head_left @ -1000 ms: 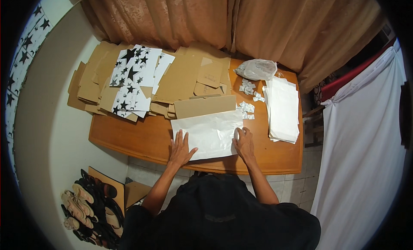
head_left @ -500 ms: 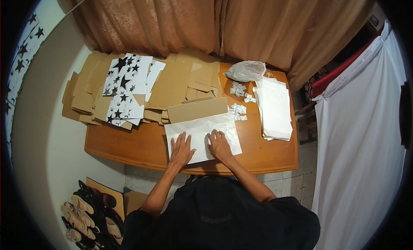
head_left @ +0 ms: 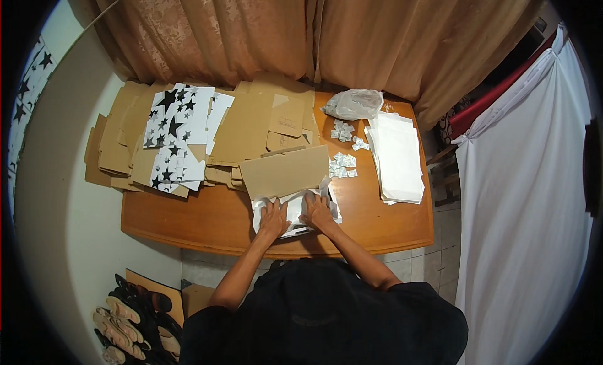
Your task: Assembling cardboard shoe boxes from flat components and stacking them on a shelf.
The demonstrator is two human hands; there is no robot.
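Note:
A white paper sheet (head_left: 295, 209) lies crumpled under my two hands near the table's front edge. It sinks in the middle and its edges bunch up, as if inside a shallow box. A brown cardboard flap (head_left: 286, 169) rises behind it. My left hand (head_left: 273, 219) presses on the sheet's left part, with fingers spread and pointing away from me. On the right part, my right hand (head_left: 319, 214) pushes down with its fingers apart and somewhat bent. Some fingertips are hidden by folds of paper. Dark marks show along the near edge below the sheet.
Flattened cardboard (head_left: 251, 126) and star-patterned pieces (head_left: 176, 123) cover the table's back left. Small packets (head_left: 342, 164) lie right of the flap, below a clear plastic bag (head_left: 353, 104). A stack of white paper (head_left: 399, 158) sits at the right. Shoes (head_left: 129, 321) stand at lower left.
The white sheet lay nearly flat; it is now pushed down and creased, with its edges drawn inward. Both hands have pressed into it. The cardboard flap shows more of its face.

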